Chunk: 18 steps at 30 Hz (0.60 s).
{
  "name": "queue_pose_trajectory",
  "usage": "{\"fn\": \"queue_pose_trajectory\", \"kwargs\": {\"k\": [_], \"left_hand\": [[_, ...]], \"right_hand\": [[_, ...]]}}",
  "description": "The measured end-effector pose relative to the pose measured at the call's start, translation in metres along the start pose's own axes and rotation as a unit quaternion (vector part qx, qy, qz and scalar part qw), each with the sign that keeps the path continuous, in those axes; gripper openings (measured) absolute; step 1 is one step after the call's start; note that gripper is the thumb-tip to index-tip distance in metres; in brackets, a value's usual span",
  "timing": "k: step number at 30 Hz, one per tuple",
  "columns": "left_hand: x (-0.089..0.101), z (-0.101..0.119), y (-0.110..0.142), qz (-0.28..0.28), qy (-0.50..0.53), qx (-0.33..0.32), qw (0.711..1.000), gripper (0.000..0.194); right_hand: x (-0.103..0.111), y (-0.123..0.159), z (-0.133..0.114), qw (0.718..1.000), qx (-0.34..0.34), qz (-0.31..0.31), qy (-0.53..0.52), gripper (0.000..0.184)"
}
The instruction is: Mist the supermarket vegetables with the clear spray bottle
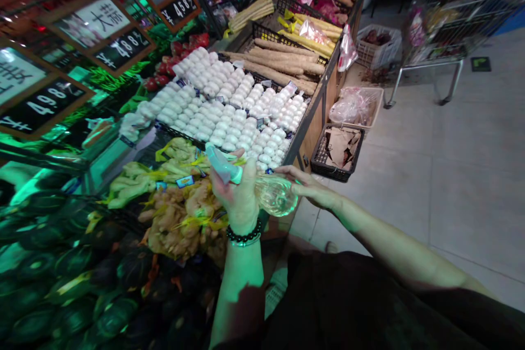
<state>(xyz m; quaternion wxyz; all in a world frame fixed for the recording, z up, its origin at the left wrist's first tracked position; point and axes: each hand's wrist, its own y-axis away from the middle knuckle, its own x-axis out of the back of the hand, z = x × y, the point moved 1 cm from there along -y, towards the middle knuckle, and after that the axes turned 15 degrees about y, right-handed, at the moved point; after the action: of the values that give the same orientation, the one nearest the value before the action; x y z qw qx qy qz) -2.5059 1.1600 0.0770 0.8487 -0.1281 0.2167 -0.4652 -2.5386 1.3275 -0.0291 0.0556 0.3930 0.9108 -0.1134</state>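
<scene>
A clear spray bottle (276, 197) with a pale green trigger head (221, 164) is held tilted on its side in front of me. My left hand (240, 197), with a dark beaded bracelet at the wrist, is closed around the bottle's neck. At the bottle's body, my right hand (309, 185) has its fingers along the far side and its thumb near the base. Beneath and beyond both hands lie netted white garlic bulbs (229, 115). Ginger roots (180, 213) in yellow netting lie left of my left hand.
Dark green squashes (61, 268) fill the lower left. Long brown yams (283, 60) lie in a crate beyond the garlic. Price signs (118, 49) hang at the upper left. On the floor at right are a black basket (334, 174), a white crate (374, 103) and a shopping cart (447, 27).
</scene>
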Motion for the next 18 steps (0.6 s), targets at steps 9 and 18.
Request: {"fn": "queue_pose_trajectory", "kwargs": {"k": [9, 18], "left_hand": [[0.0, -0.008, 0.002, -0.004, -0.004, 0.026, 1.0, 0.07], [-0.004, -0.007, 0.016, -0.094, 0.059, 0.105, 0.988, 0.081]], "right_hand": [[-0.017, 0.003, -0.005, 1.0, -0.022, 0.01, -0.018, 0.088], [-0.006, 0.01, -0.018, 1.0, -0.021, -0.001, -0.007, 0.074]]}}
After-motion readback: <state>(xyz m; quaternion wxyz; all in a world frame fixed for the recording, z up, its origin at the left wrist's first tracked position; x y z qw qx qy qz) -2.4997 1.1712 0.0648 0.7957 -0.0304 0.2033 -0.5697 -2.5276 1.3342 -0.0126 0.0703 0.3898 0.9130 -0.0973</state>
